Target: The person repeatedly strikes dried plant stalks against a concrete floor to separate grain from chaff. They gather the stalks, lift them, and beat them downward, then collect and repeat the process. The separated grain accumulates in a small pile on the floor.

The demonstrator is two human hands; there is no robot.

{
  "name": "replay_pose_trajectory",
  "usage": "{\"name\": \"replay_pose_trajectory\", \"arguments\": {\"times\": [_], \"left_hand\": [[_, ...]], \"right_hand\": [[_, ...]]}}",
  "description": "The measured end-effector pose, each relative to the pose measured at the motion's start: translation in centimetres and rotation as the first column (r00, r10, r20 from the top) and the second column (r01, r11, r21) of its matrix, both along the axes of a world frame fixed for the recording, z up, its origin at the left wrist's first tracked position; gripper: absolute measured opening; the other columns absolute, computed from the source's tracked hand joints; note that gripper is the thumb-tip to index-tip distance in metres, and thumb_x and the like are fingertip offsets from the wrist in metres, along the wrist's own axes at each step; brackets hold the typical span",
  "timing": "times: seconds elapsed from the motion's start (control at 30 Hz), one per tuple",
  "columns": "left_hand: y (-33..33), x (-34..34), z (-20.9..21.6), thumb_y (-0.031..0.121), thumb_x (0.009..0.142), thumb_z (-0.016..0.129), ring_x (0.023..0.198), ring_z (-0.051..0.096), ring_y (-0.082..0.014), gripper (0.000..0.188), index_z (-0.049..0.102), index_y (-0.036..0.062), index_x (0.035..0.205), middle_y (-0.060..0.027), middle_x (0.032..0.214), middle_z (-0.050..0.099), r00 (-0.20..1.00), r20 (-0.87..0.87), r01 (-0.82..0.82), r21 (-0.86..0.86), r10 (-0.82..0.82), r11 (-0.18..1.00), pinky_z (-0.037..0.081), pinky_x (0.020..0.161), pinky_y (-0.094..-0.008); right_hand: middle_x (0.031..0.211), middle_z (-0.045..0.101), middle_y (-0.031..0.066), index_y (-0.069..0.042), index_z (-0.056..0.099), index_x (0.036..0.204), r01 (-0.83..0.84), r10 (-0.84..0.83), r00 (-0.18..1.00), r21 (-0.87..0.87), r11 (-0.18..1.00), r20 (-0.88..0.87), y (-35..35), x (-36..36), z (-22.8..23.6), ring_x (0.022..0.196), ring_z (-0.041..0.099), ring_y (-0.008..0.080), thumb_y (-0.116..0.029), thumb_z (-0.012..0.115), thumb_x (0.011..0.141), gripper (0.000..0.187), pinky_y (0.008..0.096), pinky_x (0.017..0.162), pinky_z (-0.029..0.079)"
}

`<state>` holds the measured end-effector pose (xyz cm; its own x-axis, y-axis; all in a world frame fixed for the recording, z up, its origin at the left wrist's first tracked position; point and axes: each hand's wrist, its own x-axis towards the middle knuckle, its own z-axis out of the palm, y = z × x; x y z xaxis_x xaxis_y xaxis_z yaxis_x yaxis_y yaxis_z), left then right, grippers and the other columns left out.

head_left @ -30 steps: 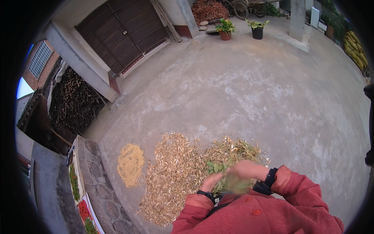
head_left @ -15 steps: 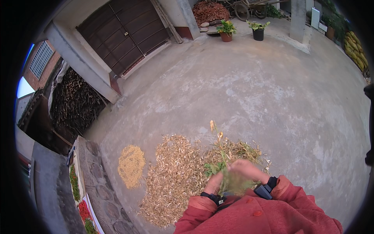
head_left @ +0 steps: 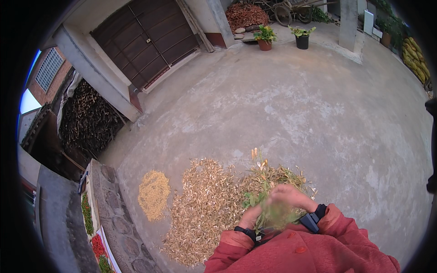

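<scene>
Both my hands are close together just above my red sleeves, low in the picture. My left hand [head_left: 251,216] grips a bunch of green and dry plant stalks [head_left: 268,214]. My right hand [head_left: 291,197] is closed over the same bunch, blurred by motion. Bits of pod fly up above the stalks. Below lies a wide heap of dry tan pods [head_left: 207,209] on the concrete yard, with leafy stalks [head_left: 282,175] piled at its right. A small heap of yellow grain [head_left: 154,194] lies to the left of the pods.
A stone-topped low wall [head_left: 111,218] runs along the left. Stacked firewood [head_left: 86,120] fills a shed beside a brown double door [head_left: 145,41]. Two potted plants [head_left: 282,37] stand at the back. Yellow corn cobs [head_left: 416,52] hang far right.
My hands have shifted slightly left and lower over the pile, working the bunch of stalks. Loose pod pieces have been thrown up above the stalks.
</scene>
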<state>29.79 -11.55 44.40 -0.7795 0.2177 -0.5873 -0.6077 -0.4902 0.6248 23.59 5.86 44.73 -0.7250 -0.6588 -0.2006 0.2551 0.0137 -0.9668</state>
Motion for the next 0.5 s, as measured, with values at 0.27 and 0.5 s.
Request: {"name": "replay_pose_trajectory", "arguments": {"times": [0.27, 0.5], "left_hand": [[0.1, 0.0, -0.5, 0.026, 0.076, 0.07, 0.077, 0.055, -0.0104, 0.035, 0.058, 0.0075, 0.104, 0.0003, 0.09, 0.059, 1.0, 0.002, -0.03, 0.039, 0.029, 0.999, 0.046, 0.063, -0.0247], [0.4, 0.1, -1.1, 0.029, 0.077, 0.069, 0.073, 0.052, -0.0088, 0.035, 0.058, 0.0086, 0.103, 0.0027, 0.086, 0.056, 0.991, -0.086, -0.099, 0.035, 0.102, 0.994, 0.044, 0.06, -0.0244]], "right_hand": [[0.089, 0.06, 0.0002, -0.007, 0.059, 0.094, -0.022, 0.023, 0.999, -0.041, 0.999, 0.043, -0.2, -0.2, 0.7, 0.083, 0.055, 0.0101, -0.017, 0.056, 0.086, 0.013, 0.0273, 0.076, 0.047], [0.085, 0.062, 0.0019, -0.002, 0.059, 0.09, 0.181, -0.177, 0.972, -0.01, 0.983, 0.155, -1.3, 0.8, 1.8, 0.08, 0.054, 0.0089, -0.017, 0.054, 0.088, 0.016, 0.0236, 0.073, 0.043]]}}
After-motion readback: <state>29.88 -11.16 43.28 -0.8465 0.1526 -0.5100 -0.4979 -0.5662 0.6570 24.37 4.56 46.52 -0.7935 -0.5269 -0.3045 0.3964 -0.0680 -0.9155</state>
